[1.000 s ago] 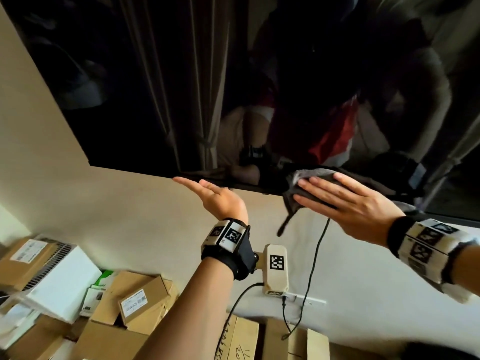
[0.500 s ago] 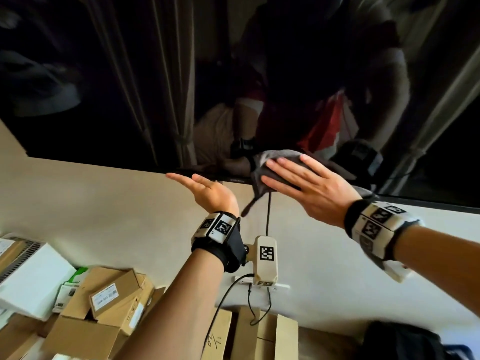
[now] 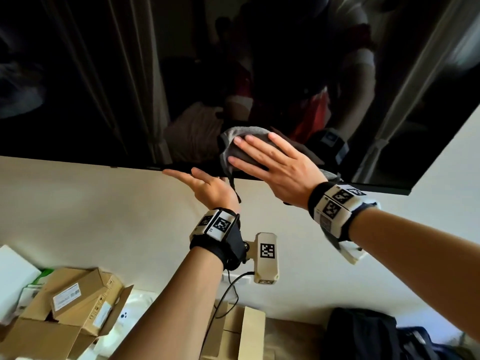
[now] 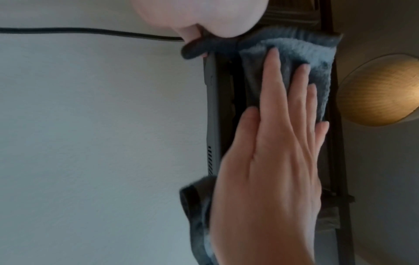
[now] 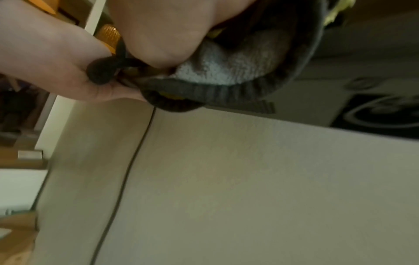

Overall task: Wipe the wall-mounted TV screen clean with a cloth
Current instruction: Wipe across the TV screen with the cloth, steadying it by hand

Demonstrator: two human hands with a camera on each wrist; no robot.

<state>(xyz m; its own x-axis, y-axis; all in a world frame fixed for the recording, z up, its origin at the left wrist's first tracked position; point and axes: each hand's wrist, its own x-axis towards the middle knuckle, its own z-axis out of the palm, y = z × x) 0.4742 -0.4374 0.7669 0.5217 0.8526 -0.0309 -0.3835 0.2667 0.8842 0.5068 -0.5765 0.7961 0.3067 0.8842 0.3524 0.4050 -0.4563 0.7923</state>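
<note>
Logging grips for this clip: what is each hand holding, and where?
Right hand presses the cloth flat on the TV, fingers straight. Left hand holds nothing.

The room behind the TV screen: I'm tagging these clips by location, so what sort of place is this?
Probably a lived-in room at home, a bedroom or living room. The wall-mounted TV screen reflects curtains, a round lamp glows beside it, and opened cardboard boxes are piled below.

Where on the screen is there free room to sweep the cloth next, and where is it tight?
Free: the screen left of the cloth, and all the glass above it. Right of the right hand, glass runs on to the corner. Tight: the bottom edge, where the left hand sits just under the frame beside the cloth's dangling loop, with a cable on the wall below.
</note>
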